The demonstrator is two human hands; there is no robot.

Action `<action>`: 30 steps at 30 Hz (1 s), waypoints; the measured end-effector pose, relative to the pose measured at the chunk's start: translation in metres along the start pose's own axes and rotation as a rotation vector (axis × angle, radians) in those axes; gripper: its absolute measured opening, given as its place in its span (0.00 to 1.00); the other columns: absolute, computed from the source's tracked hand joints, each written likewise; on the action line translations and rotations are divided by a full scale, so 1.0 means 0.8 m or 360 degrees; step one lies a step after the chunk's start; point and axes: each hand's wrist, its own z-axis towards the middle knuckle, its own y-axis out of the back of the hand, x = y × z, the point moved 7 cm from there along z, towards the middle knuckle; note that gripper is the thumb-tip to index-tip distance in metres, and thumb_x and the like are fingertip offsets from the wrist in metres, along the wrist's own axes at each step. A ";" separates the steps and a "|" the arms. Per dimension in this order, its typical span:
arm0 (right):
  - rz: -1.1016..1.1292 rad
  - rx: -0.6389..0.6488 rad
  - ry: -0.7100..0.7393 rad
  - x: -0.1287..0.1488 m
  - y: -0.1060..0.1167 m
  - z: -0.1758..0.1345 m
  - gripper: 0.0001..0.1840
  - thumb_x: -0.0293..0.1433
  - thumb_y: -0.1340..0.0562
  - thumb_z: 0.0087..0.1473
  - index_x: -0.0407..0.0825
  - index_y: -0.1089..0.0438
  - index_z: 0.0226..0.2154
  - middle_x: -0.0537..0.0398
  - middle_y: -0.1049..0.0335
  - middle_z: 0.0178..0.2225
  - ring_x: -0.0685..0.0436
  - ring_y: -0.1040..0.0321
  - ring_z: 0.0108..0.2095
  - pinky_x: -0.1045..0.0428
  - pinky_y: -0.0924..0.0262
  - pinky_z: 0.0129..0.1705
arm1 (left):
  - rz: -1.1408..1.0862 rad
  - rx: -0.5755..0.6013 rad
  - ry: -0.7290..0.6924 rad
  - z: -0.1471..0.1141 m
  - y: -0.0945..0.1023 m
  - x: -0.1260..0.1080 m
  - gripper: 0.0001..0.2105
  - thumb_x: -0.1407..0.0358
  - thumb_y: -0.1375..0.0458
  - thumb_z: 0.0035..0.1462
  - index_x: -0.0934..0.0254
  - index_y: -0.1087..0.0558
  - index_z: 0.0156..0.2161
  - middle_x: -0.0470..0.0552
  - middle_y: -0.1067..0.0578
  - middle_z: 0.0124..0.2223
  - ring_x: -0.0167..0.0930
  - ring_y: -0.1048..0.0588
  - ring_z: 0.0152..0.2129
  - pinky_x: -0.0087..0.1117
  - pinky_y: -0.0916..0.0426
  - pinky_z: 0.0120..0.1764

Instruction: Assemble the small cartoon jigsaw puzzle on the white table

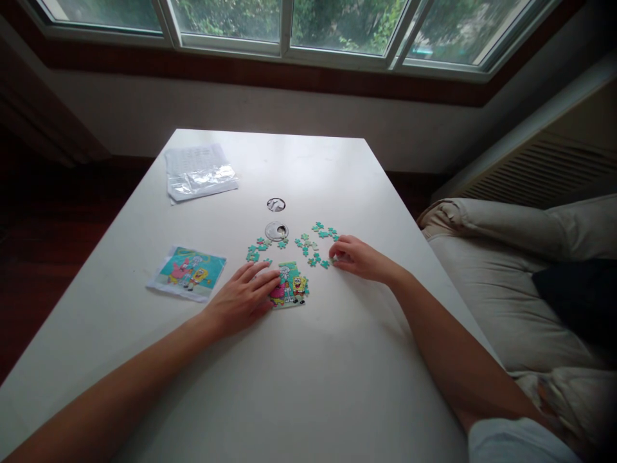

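A partly assembled jigsaw puzzle with cartoon figures lies on the white table, showing a yellow square one and a pink one. My left hand rests over its left side with fingers stretched out, hiding that part. Loose teal puzzle pieces are scattered beyond the puzzle, some in a group just past my left fingertips. At the right end of the pieces, my right hand has its fingers curled and pinched at a puzzle piece, mostly hidden by the fingertips. A picture sheet with the same cartoon lies left of my left hand.
A clear plastic bag with paper lies at the table's far left. Two round fittings are set into the white table. Along the right side stands a beige sofa; windows are beyond the far edge.
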 end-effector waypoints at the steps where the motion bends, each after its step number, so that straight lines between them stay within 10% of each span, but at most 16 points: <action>1: -0.0025 -0.0013 0.0002 -0.001 0.000 0.001 0.04 0.31 0.36 0.57 0.50 0.27 0.37 0.50 0.34 0.38 0.44 0.36 0.38 0.50 0.39 0.40 | -0.0002 0.0001 -0.0001 0.000 0.000 0.000 0.24 0.65 0.46 0.66 0.61 0.36 0.66 0.54 0.34 0.67 0.43 0.39 0.65 0.50 0.46 0.67; 19: -0.0271 -0.0579 0.0161 0.013 -0.010 0.010 0.08 0.24 0.42 0.60 0.53 0.30 0.36 0.53 0.27 0.35 0.42 0.34 0.39 0.48 0.39 0.42 | 0.0006 -0.0213 -0.0042 -0.003 0.016 -0.004 0.21 0.65 0.46 0.66 0.58 0.33 0.63 0.52 0.31 0.65 0.41 0.36 0.63 0.48 0.43 0.65; 30: -0.0226 -0.0640 0.0226 0.018 -0.014 0.008 0.07 0.30 0.43 0.64 0.53 0.29 0.37 0.53 0.26 0.35 0.42 0.33 0.39 0.47 0.38 0.43 | 0.0146 -0.0598 0.0838 -0.031 0.050 0.102 0.09 0.65 0.45 0.65 0.57 0.21 0.41 0.48 0.20 0.43 0.39 0.29 0.45 0.44 0.37 0.51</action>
